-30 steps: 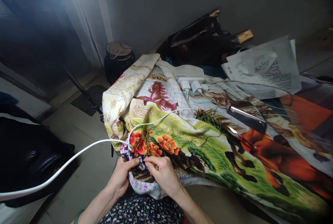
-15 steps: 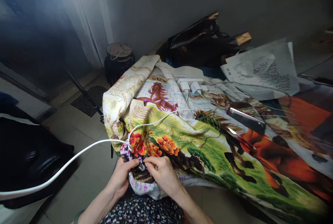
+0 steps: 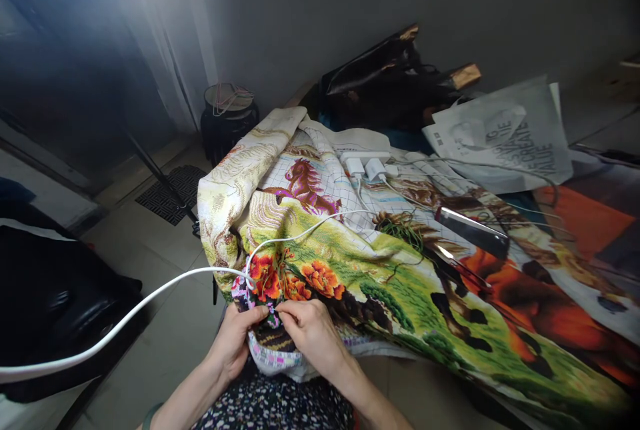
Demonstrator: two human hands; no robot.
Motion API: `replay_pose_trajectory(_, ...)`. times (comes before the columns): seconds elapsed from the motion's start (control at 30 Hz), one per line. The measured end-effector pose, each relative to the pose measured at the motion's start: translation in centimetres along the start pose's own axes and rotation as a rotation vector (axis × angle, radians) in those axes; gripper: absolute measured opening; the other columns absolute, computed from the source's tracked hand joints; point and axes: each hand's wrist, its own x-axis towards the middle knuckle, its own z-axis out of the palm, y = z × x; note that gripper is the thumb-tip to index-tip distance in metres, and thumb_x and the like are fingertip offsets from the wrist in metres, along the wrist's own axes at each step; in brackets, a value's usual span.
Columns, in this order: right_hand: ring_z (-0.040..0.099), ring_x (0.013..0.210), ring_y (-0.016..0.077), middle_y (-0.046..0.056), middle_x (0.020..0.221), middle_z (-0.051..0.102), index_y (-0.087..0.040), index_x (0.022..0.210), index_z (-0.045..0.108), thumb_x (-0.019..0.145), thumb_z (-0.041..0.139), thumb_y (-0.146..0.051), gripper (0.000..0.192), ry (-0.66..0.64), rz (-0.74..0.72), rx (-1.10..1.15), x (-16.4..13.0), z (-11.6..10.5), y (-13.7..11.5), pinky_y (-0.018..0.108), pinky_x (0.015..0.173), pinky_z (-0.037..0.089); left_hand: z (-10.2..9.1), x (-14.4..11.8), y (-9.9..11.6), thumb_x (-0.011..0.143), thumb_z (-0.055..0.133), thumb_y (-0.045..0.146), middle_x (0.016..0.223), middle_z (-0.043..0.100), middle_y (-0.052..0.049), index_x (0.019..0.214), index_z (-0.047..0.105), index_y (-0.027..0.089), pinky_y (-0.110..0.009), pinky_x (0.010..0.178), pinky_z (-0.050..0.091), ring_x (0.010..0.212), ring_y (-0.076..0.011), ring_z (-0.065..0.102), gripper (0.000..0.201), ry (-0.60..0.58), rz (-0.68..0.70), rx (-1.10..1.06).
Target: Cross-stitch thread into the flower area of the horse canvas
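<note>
A large cross-stitch cloth [image 3: 320,243] with horses, grass and orange flowers lies spread over the table and hangs toward my lap. My left hand [image 3: 234,338] grips its near edge, thumb on top beside some purple stitches and fingers hidden underneath. Thumb and forefinger of my right hand [image 3: 311,331] are pinched together just right of that thumb, close over the cloth. What they pinch is too small to make out. A white cable [image 3: 190,273] crosses the cloth just beyond both hands. Green thread [image 3: 403,229] lies in a tangle farther up the cloth.
Scissors [image 3: 463,266] and a phone-like dark slab [image 3: 473,231] rest on the cloth at right. Behind them are a white power strip with chargers [image 3: 367,162], a white paper bag [image 3: 505,140] and a black bag [image 3: 380,80]. A black stool [image 3: 227,117] stands at the back left.
Both hands stay almost in place over the same spot of the cloth. The view has shifted very slightly.
</note>
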Motion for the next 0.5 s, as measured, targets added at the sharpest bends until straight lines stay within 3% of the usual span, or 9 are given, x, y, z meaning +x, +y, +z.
replay_pose_trajectory(0.1, 0.067, 0.075, 0.0165, 0.002, 0.082, 0.073, -0.023, 0.091, 0.072, 0.086, 0.051, -0.013, 0.023, -0.001, -0.033, -0.023, 0.1, 0.1, 0.2, 0.023, 0.069, 0.042, 0.1, 0.0, 0.1, 0.058, 0.076, 0.014, 0.08, 0.075, -0.009, 0.085, 0.07, 0.01, -0.034, 0.072, 0.052, 0.069, -0.0202, 0.066, 0.028, 0.008, -0.005, 0.001)
replay_pose_trajectory(0.33, 0.067, 0.073, 0.0144, -0.001, 0.082, 0.073, -0.024, 0.089, 0.072, 0.085, 0.054, -0.013, 0.022, -0.016, -0.055, 0.148, 0.7, -0.3, 0.8, 0.022, 0.069, 0.043, 0.2, 0.0, 0.1, 0.059, 0.074, 0.013, 0.077, 0.075, -0.009, 0.085, 0.07, 0.011, -0.033, 0.072, 0.052, 0.069, -0.0204, 0.067, 0.026, 0.003, -0.024, 0.004)
replay_pose_trajectory(0.5, 0.066, 0.074, 0.0145, -0.001, 0.082, 0.073, -0.024, 0.09, 0.072, 0.086, 0.054, -0.014, 0.021, -0.01, -0.065, 0.118, 0.5, -0.2, 1.1, 0.023, 0.07, 0.043, 0.4, -0.1, 0.2, 0.06, 0.073, 0.013, 0.077, 0.075, -0.009, 0.085, 0.07, 0.011, -0.034, 0.073, 0.052, 0.07, -0.0204, 0.067, 0.026, 0.006, -0.015, 0.017)
